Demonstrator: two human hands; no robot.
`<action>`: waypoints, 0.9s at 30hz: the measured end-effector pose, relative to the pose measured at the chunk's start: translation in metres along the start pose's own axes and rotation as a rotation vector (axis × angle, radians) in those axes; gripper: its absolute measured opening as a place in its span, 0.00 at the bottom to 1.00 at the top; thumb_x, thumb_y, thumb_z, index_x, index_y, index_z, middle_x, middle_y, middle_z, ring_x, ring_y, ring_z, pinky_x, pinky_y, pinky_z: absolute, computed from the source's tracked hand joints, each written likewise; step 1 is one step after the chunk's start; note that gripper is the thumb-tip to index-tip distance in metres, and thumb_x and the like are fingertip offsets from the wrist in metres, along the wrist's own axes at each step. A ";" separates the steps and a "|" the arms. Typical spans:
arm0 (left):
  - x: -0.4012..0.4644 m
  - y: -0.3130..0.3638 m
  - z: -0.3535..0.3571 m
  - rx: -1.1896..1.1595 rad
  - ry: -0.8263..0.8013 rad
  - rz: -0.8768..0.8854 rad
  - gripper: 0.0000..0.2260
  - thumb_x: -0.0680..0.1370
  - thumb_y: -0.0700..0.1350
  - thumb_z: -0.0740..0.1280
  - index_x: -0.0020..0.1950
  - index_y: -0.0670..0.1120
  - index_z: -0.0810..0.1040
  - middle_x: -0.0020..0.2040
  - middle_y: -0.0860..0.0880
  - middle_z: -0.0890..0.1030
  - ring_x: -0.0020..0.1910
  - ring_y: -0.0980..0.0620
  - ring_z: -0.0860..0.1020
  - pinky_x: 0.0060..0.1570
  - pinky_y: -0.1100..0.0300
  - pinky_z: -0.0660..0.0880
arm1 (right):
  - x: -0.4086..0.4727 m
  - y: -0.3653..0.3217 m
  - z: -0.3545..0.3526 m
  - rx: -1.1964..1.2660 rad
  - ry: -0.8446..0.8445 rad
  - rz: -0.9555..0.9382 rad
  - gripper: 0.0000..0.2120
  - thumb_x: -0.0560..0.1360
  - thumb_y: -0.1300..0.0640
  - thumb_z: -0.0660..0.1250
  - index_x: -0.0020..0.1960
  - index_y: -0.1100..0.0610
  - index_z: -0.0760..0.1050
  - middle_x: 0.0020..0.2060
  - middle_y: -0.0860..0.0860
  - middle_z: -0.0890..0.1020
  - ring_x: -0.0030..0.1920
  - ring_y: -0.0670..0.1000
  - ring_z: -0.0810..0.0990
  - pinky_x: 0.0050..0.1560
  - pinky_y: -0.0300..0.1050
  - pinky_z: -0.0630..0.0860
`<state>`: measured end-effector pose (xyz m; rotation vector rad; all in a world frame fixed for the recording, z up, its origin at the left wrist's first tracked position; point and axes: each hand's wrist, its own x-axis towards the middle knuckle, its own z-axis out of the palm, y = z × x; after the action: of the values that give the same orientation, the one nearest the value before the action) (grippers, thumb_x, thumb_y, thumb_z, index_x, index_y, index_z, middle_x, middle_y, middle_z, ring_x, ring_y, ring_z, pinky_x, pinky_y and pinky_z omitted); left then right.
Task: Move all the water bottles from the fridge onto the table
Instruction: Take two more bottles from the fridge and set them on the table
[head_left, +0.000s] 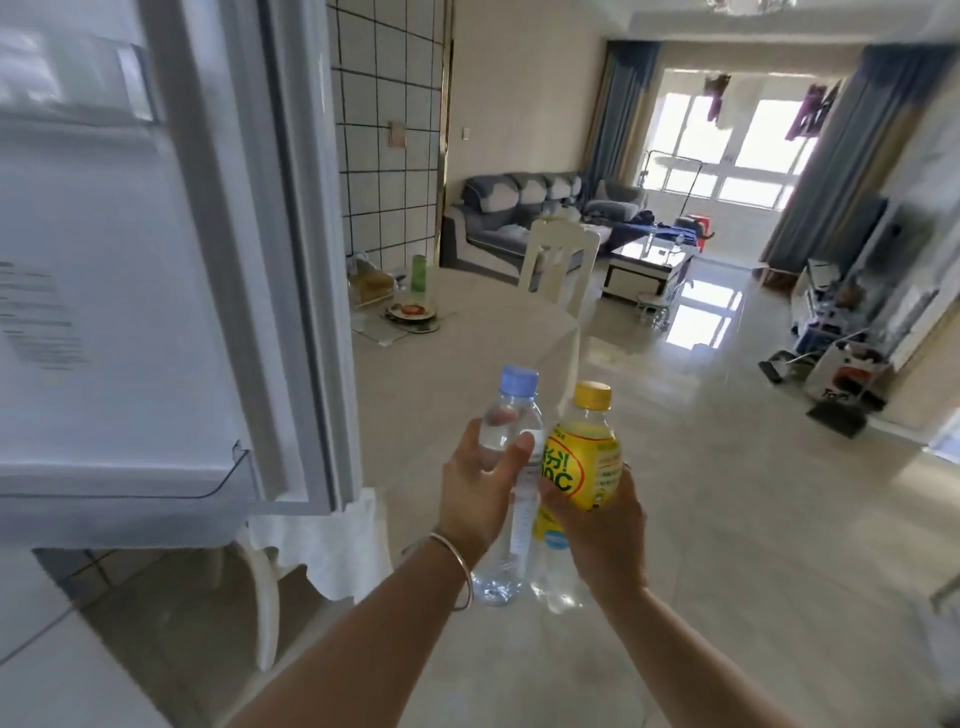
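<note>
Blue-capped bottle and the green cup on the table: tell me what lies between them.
Head view: only bare white tablecloth between the blue-capped bottle in the left hand and the green cup.

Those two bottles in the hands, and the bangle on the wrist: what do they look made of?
Blue-capped bottle: clear, thin plastic, apparently; fingers show through it. Yellow-capped bottle: also clear plastic by the look, its see-through base below a glossy yellow printed wrap. Bangle on the left hand's wrist: silvery, polished, probably metal. The right hand holds the yellow one.

Yellow-label bottle (584, 467): partial "C", rest illegible.
</note>
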<state>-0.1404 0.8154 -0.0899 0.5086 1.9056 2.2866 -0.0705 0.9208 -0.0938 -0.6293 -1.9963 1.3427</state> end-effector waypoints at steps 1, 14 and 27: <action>0.018 -0.009 0.006 0.014 0.012 -0.003 0.24 0.66 0.63 0.68 0.57 0.53 0.75 0.42 0.42 0.84 0.41 0.45 0.84 0.47 0.42 0.80 | 0.017 0.007 0.004 -0.001 0.001 0.007 0.19 0.64 0.55 0.77 0.48 0.53 0.70 0.36 0.44 0.76 0.40 0.52 0.77 0.41 0.42 0.69; 0.267 -0.075 0.040 0.055 0.147 -0.083 0.23 0.63 0.62 0.70 0.55 0.56 0.76 0.41 0.42 0.84 0.43 0.47 0.84 0.51 0.42 0.79 | 0.260 0.052 0.110 -0.022 -0.069 0.081 0.32 0.56 0.40 0.74 0.53 0.55 0.72 0.42 0.52 0.77 0.44 0.57 0.76 0.46 0.49 0.72; 0.473 -0.121 -0.024 0.132 0.559 -0.136 0.27 0.56 0.61 0.75 0.53 0.57 0.76 0.46 0.42 0.83 0.48 0.44 0.83 0.53 0.41 0.78 | 0.458 0.066 0.288 0.101 -0.507 -0.012 0.22 0.62 0.48 0.78 0.49 0.51 0.70 0.36 0.46 0.77 0.36 0.48 0.77 0.33 0.41 0.70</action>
<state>-0.6058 0.9605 -0.1272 -0.2830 2.2453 2.3914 -0.5902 1.0833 -0.1209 -0.2398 -2.2922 1.7101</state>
